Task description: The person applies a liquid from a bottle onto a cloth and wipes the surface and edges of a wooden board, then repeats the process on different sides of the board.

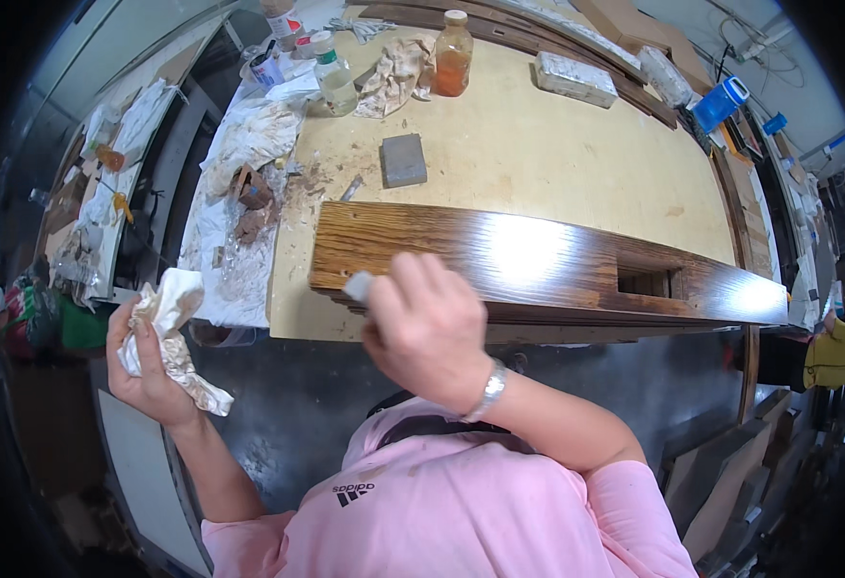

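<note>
Head view: the left hand (148,380), fingers wrapped around a stained white cloth (176,332), is just off the near left corner of the bench (557,144). Fingers curled, the right hand (427,313) pinches a small pale piece (357,284) at the left end of a glossy brown beam (538,252) along the near edge.

left fingers (150,353): stained cloth (180,297) | right fingers (411,277): pale piece (357,285), at wooden panel (422,231)
</note>
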Demonstrator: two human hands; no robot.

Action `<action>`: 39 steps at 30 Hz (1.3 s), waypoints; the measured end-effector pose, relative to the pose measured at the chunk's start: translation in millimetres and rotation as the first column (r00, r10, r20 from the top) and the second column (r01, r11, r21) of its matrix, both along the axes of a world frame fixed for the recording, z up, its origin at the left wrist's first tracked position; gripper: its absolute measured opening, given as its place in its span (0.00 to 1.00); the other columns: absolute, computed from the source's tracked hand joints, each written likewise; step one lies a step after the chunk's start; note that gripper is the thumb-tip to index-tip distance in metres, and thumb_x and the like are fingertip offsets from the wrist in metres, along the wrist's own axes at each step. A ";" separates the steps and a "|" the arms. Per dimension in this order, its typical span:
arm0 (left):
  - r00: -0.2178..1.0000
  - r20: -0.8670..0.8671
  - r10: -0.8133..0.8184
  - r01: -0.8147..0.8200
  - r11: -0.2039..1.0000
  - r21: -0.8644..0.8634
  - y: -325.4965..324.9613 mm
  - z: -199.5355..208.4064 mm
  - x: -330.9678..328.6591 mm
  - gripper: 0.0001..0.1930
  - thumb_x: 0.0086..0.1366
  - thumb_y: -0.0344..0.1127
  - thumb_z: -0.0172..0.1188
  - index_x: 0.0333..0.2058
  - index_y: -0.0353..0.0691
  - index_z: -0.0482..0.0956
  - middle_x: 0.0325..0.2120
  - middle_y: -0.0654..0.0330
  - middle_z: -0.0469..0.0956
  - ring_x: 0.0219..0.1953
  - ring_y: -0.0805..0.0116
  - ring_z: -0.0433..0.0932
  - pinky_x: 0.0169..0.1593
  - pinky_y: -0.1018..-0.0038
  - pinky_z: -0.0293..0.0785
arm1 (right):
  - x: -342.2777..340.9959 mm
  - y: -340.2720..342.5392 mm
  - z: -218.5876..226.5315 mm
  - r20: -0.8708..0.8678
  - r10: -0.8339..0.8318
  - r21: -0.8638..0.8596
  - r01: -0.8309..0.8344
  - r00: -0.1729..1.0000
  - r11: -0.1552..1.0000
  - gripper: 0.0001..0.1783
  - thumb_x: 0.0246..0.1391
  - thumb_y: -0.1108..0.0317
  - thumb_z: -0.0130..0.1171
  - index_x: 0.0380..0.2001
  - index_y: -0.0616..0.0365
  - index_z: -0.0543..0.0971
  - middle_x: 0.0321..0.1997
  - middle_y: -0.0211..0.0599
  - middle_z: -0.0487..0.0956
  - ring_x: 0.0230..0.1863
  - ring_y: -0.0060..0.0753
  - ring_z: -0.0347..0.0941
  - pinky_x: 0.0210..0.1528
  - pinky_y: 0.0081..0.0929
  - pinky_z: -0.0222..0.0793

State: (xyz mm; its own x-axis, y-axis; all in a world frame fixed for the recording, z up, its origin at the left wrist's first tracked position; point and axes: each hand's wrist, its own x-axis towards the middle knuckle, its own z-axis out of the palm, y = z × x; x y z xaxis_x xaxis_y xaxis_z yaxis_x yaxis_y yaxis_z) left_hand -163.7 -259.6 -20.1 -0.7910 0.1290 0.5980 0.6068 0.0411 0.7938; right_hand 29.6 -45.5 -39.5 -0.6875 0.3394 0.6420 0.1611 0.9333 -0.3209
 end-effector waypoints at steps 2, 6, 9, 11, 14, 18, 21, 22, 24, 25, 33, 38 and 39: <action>0.998 -0.015 -0.054 0.053 0.997 -0.061 -5.8 -6.6 -9.3 0.12 0.68 0.27 0.56 0.46 0.23 0.77 0.42 0.53 0.79 0.43 0.68 0.77 0.50 0.73 0.71 | -30.8 -15.1 -4.8 -0.020 0.031 0.007 -0.030 0.999 1.000 0.05 0.42 0.71 0.57 0.26 0.54 0.72 0.27 0.34 0.67 0.30 0.34 0.67 0.29 0.31 0.62; 0.993 -0.045 -0.113 0.112 0.993 -0.030 -0.4 -8.3 -13.0 0.11 0.67 0.25 0.55 0.45 0.23 0.78 0.42 0.52 0.78 0.43 0.67 0.76 0.51 0.71 0.70 | -41.0 -23.2 -6.9 -0.064 0.010 0.023 -0.009 0.998 1.000 0.15 0.28 0.74 0.63 0.24 0.53 0.69 0.27 0.36 0.66 0.28 0.38 0.68 0.26 0.35 0.63; 0.986 -0.025 -0.168 0.166 0.985 -0.051 0.9 -14.3 -19.1 0.11 0.66 0.25 0.55 0.44 0.23 0.78 0.42 0.52 0.78 0.44 0.67 0.76 0.52 0.72 0.70 | -7.6 -13.0 -0.4 0.004 -0.070 -0.020 0.070 0.998 0.997 0.16 0.26 0.76 0.64 0.22 0.53 0.69 0.26 0.36 0.66 0.26 0.39 0.68 0.24 0.36 0.63; 0.983 -0.019 -0.180 0.178 0.982 -0.065 7.1 -10.7 -19.6 0.11 0.65 0.25 0.56 0.43 0.23 0.78 0.42 0.51 0.79 0.44 0.66 0.76 0.52 0.71 0.69 | 26.6 -0.5 1.4 0.046 -0.180 0.009 0.179 0.983 0.984 0.14 0.29 0.76 0.62 0.23 0.54 0.69 0.26 0.37 0.67 0.25 0.39 0.67 0.24 0.36 0.62; 0.975 -0.029 -0.220 0.217 0.973 -0.083 19.3 -6.5 -15.0 0.11 0.64 0.24 0.57 0.43 0.23 0.78 0.42 0.51 0.79 0.45 0.65 0.76 0.54 0.70 0.69 | 87.5 20.1 4.8 0.062 -0.382 -0.007 0.383 0.922 0.924 0.13 0.30 0.78 0.62 0.22 0.56 0.70 0.25 0.39 0.67 0.25 0.44 0.68 0.24 0.40 0.63; 0.936 -0.082 -0.342 0.336 0.939 -0.080 53.4 2.5 3.8 0.10 0.62 0.23 0.58 0.41 0.24 0.79 0.41 0.49 0.79 0.45 0.62 0.76 0.55 0.68 0.68 | 180.7 60.6 3.2 0.104 -0.699 0.023 0.701 0.707 0.712 0.11 0.36 0.79 0.62 0.26 0.60 0.72 0.27 0.40 0.69 0.25 0.44 0.68 0.28 0.38 0.65; 0.879 -0.124 -0.461 0.449 0.886 -0.112 91.5 21.0 29.7 0.09 0.59 0.24 0.63 0.38 0.26 0.81 0.38 0.50 0.80 0.44 0.63 0.77 0.52 0.68 0.70 | 230.0 73.3 11.2 0.077 -0.805 -0.183 0.802 0.589 0.569 0.09 0.43 0.80 0.63 0.30 0.62 0.76 0.28 0.31 0.73 0.26 0.27 0.72 0.29 0.30 0.66; 0.839 -0.109 -0.533 0.515 0.842 -0.159 106.1 25.3 40.7 0.09 0.58 0.24 0.65 0.38 0.27 0.81 0.38 0.50 0.80 0.44 0.63 0.78 0.50 0.68 0.72 | 239.1 74.9 9.3 0.011 -0.767 -0.537 0.651 0.641 0.537 0.09 0.49 0.81 0.60 0.36 0.64 0.78 0.32 0.27 0.76 0.31 0.18 0.74 0.32 0.21 0.70; 0.742 -0.104 -0.663 0.629 0.741 -0.237 137.6 29.7 62.5 0.10 0.55 0.24 0.69 0.37 0.31 0.83 0.37 0.51 0.81 0.42 0.62 0.79 0.47 0.69 0.74 | 228.4 69.2 21.3 -0.087 -0.712 -0.682 0.480 0.696 0.552 0.09 0.51 0.82 0.59 0.38 0.64 0.77 0.34 0.29 0.78 0.33 0.19 0.75 0.36 0.20 0.71; 0.686 -0.114 -0.718 0.675 0.688 -0.267 154.3 28.4 71.6 0.12 0.52 0.23 0.70 0.37 0.34 0.83 0.37 0.52 0.82 0.41 0.61 0.80 0.45 0.69 0.75 | 212.2 65.6 28.3 -0.202 -0.642 -0.788 0.267 0.740 0.555 0.10 0.52 0.83 0.57 0.40 0.65 0.77 0.36 0.30 0.79 0.36 0.20 0.76 0.39 0.19 0.73; 0.468 -0.228 -0.854 0.590 0.494 -0.639 213.8 32.4 130.8 0.27 0.48 0.43 0.74 0.48 0.42 0.82 0.55 0.56 0.76 0.63 0.49 0.66 0.64 0.48 0.55 | 145.5 68.1 33.3 -0.546 -0.261 -0.789 -0.384 0.796 0.481 0.18 0.50 0.84 0.60 0.47 0.67 0.76 0.44 0.32 0.79 0.47 0.21 0.74 0.48 0.19 0.71; 0.526 -0.289 -0.800 0.605 0.591 -0.534 198.1 32.8 132.0 0.17 0.48 0.33 0.73 0.38 0.40 0.82 0.45 0.61 0.80 0.56 0.53 0.74 0.62 0.43 0.58 | 117.0 63.6 48.0 -0.517 -0.140 -0.821 -0.443 0.844 0.360 0.17 0.49 0.83 0.60 0.45 0.68 0.77 0.44 0.34 0.76 0.47 0.24 0.73 0.50 0.24 0.73; 0.551 -0.294 -0.781 0.574 0.611 -0.546 188.9 38.8 121.2 0.17 0.48 0.33 0.73 0.38 0.40 0.82 0.45 0.61 0.80 0.56 0.53 0.74 0.62 0.43 0.58 | 114.8 64.9 47.0 -0.530 -0.111 -0.815 -0.470 0.841 0.339 0.17 0.49 0.83 0.60 0.45 0.68 0.77 0.44 0.34 0.76 0.47 0.24 0.73 0.50 0.24 0.73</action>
